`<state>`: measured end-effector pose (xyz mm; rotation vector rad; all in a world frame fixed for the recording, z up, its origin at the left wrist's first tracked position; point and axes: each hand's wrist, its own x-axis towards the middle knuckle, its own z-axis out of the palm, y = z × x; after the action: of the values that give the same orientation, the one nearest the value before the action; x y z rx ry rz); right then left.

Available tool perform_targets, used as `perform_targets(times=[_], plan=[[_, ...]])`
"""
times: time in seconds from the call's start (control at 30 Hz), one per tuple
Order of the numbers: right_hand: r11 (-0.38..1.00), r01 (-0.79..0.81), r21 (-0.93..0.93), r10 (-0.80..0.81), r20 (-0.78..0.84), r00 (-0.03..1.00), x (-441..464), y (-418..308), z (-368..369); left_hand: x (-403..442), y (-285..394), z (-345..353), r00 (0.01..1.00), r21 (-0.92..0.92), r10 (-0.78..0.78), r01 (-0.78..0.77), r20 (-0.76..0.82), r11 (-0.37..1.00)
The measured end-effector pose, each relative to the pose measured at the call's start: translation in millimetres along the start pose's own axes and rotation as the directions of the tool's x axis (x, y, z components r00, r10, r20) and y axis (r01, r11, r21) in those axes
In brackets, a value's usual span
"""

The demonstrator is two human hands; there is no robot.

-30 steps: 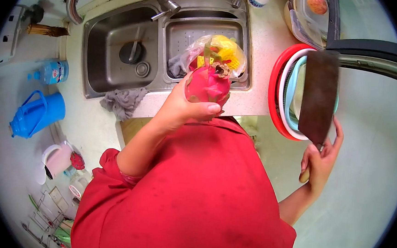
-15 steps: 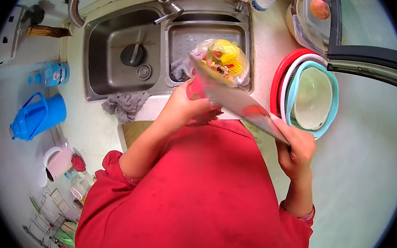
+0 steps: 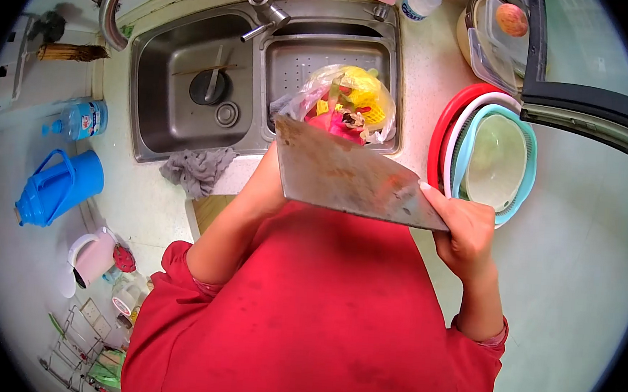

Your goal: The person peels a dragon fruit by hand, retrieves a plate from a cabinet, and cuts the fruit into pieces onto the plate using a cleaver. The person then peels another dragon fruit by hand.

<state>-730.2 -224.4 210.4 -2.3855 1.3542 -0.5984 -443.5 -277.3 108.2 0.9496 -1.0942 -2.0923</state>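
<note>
Head view. Sink [image 3: 175, 48] at 11 o'clock holds clear bag [image 3: 312, 91] with yellow netting [image 3: 373, 102]. Fruit [image 3: 342, 127] at 12, mostly behind cleaver [image 3: 348, 176], blade more level than before. Right hand [image 3: 464, 232] closed round cleaver; left hand [image 3: 270, 167] mostly hidden, grip indeterminable.

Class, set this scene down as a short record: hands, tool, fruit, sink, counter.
Right hand: fingers closed on the tool
Left hand: mostly behind the blade; grip hidden
Tool: broad, stained metal cleaver
Fruit: pink, scaly dragon fruit, partly hidden
Sink: double-bowl steel sink; clear plastic bag at right-hand bowl
Counter: crumpled gray cloth by left-hand bowl
</note>
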Motion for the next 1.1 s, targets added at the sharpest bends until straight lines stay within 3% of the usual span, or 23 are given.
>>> perform_targets(times=[0.13, 0.23, 0.33, 0.5, 0.57, 0.63, 0.7, 0.73, 0.8, 0.83, 0.9, 1.0, 1.1], plan=[[0.999, -0.005, -0.04, 0.006, 0.025, 1.0, 0.8, 5.3, -2.4, -10.5, 9.0, -2.6, 0.991, 0.023, -0.126, 0.125, 0.046, 0.992], [1.0, 0.014, 0.022, -0.014, 0.005, 1.0, 4.9, 8.6, 11.3, -15.6, -7.1, 2.6, 0.992, 0.044, -0.117, 0.115, 0.053, 0.992], [0.999, 0.011, -0.053, -0.007, 0.07, 0.998, 13.9, 2.4, 12.4, -15.9, -10.5, 5.7, 0.992, 0.065, -0.114, 0.111, 0.045, 0.992], [0.998, -0.016, -0.06, 0.017, 0.014, 1.0, 4.6, 17.5, 16.9, -4.7, 26.1, 1.1, 0.971, 0.18, -0.238, 0.229, 0.031, 0.957], [0.999, -0.004, -0.043, 0.005, 0.018, 1.0, 7.4, 18.8, 20.3, -3.5, 21.6, 3.5, 0.999, 0.394, -0.031, 0.037, -0.022, 0.919], [1.0, 0.012, -0.022, -0.012, 0.013, 1.0, 15.8, 16.1, 28.2, 0.7, -1.1, 15.1, 0.901, 0.719, 0.431, -0.325, 0.038, 0.615], [1.0, -0.004, 0.008, 0.004, 0.014, 1.0, 18.0, 18.0, 29.0, 0.6, -2.7, 15.1, 0.862, 0.787, 0.494, -0.383, 0.117, 0.484], [1.0, -0.012, 0.023, 0.012, 0.015, 1.0, 18.4, 18.5, 28.9, -1.6, 10.0, 10.7, 0.927, 0.746, 0.358, -0.314, 0.109, 0.587], [0.999, -0.035, 0.014, 0.034, 0.017, 0.999, 12.1, 23.9, 27.0, -1.6, 37.3, 15.7, 0.995, 0.53, 0.061, -0.012, -0.076, 0.848], [0.999, -0.044, 0.013, 0.043, 0.02, 0.999, 10.0, 26.2, 26.9, 0.1, 52.7, 24.8, 0.967, 0.293, -0.134, 0.195, -0.217, 0.936], [0.999, -0.033, -0.014, 0.033, 0.048, 0.998, 12.0, 29.2, 27.7, 3.0, 54.3, 30.0, 0.915, 0.126, -0.248, 0.3, -0.317, 0.946], [1.0, -0.02, 0.0, 0.02, 0.036, 0.999, 17.7, 32.9, 34.3, 13.0, 32.0, 23.2, 0.958, 0.336, -0.035, 0.134, -0.286, 0.932], [1.0, -0.021, 0.007, 0.02, 0.064, 0.998, 28.1, 33.0, 33.8, 19.3, 25.8, 16.5, 0.967, 0.244, -0.03, 0.093, -0.251, 0.965]])
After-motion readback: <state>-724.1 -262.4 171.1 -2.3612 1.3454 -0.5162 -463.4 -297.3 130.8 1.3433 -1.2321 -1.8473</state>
